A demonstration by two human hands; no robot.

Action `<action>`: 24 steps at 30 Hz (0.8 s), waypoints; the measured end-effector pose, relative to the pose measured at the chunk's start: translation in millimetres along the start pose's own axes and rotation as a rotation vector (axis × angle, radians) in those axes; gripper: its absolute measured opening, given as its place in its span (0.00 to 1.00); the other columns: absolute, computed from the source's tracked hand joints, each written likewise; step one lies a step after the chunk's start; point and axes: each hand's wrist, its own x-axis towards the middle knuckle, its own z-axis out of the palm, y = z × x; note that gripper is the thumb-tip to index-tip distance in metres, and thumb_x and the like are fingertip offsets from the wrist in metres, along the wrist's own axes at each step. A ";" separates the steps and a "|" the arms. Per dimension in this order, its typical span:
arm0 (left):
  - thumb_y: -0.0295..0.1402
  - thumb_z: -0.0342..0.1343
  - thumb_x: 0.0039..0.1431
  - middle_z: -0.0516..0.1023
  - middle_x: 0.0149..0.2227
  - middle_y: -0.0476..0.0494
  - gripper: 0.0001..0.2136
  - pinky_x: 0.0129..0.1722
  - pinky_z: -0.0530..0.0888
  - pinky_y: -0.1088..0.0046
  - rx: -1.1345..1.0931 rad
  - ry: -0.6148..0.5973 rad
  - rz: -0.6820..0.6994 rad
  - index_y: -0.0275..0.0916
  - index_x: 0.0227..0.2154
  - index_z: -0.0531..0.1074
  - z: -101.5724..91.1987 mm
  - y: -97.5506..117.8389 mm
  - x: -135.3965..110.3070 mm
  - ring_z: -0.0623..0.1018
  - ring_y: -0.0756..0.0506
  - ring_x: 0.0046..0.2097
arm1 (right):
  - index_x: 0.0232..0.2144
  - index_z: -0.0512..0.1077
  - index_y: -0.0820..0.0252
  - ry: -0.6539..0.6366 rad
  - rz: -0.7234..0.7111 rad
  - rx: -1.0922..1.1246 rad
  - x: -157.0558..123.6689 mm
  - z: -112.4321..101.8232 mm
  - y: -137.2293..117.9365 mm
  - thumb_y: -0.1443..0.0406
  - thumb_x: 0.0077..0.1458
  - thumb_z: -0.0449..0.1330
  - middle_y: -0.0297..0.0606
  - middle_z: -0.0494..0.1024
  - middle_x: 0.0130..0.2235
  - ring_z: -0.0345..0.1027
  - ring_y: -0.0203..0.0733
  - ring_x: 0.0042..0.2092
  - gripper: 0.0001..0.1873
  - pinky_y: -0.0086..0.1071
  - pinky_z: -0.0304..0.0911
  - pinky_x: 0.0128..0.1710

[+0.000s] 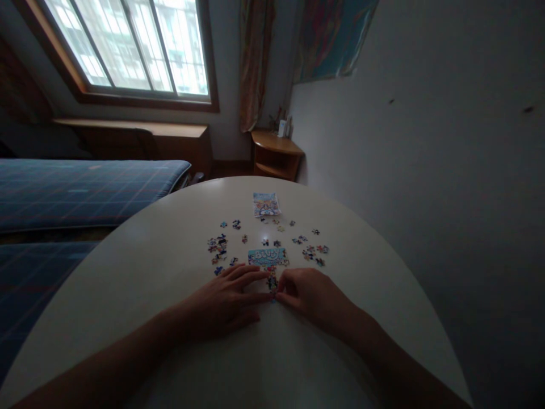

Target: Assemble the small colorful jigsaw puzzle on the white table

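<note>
A partly joined jigsaw puzzle (267,257) lies on the white round table, its top strip bearing the lettering "BLUEY". A narrow column of joined pieces (271,278) runs down from that strip toward me. My left hand (232,295) rests flat with fingers spread, its fingertips touching the column's left side. On the other side, my right hand (309,292) has thumb and index finger pinched together at the column's lower end, on a small puzzle piece (273,299) mostly hidden by the fingers.
Loose pieces lie in a cluster (219,245) at the left and another (315,253) at the right. Beyond them is a printed picture sheet (266,204). A wall (426,170) borders the table's right side; a bed (93,190) stands at the left.
</note>
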 end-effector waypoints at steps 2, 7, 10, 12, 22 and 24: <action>0.38 0.53 0.67 0.58 0.68 0.45 0.22 0.64 0.62 0.48 0.007 -0.008 -0.003 0.54 0.62 0.63 1.2 -0.6 -0.1 0.61 0.35 0.66 | 0.31 0.77 0.58 0.002 -0.003 -0.003 0.0 0.1 -1.1 0.66 0.53 0.63 0.33 0.78 0.29 0.67 0.35 0.29 0.02 0.28 0.52 0.29; 0.36 0.54 0.67 0.57 0.69 0.47 0.24 0.64 0.63 0.48 -0.016 0.011 -0.002 0.57 0.64 0.60 4.2 -2.6 -1.5 0.61 0.35 0.66 | 0.31 0.78 0.56 0.043 0.006 -0.006 2.2 -7.0 4.8 0.63 0.54 0.64 0.33 0.79 0.29 0.68 0.36 0.30 0.03 0.29 0.54 0.30; 0.34 0.53 0.67 0.55 0.70 0.48 0.25 0.64 0.62 0.48 -0.033 0.005 0.004 0.56 0.64 0.59 3.1 -2.0 -2.1 0.60 0.36 0.67 | 0.33 0.78 0.56 0.112 0.080 -0.051 5.8 -18.9 23.5 0.62 0.56 0.64 0.35 0.79 0.30 0.70 0.38 0.31 0.05 0.30 0.57 0.32; 0.34 0.53 0.67 0.55 0.70 0.48 0.24 0.64 0.62 0.49 -0.042 0.005 0.006 0.55 0.64 0.59 2.2 -1.1 -2.3 0.60 0.36 0.67 | 0.34 0.79 0.58 0.182 0.123 -0.098 9.0 -26.6 41.5 0.63 0.56 0.63 0.38 0.79 0.34 0.71 0.40 0.35 0.06 0.32 0.60 0.36; 0.36 0.52 0.68 0.56 0.69 0.48 0.23 0.65 0.61 0.48 -0.034 -0.001 -0.004 0.54 0.64 0.59 4.8 -2.4 -4.8 0.59 0.37 0.67 | 0.46 0.79 0.58 0.258 0.012 -0.157 20.7 -23.4 85.1 0.64 0.56 0.62 0.46 0.75 0.49 0.69 0.47 0.49 0.15 0.42 0.61 0.55; 0.36 0.52 0.68 0.56 0.69 0.48 0.23 0.65 0.62 0.49 -0.035 0.003 -0.004 0.54 0.64 0.59 5.0 -2.4 -4.8 0.59 0.37 0.67 | 0.44 0.80 0.58 0.256 -0.003 -0.158 20.8 -22.5 83.8 0.64 0.56 0.61 0.45 0.76 0.49 0.69 0.47 0.49 0.13 0.43 0.61 0.55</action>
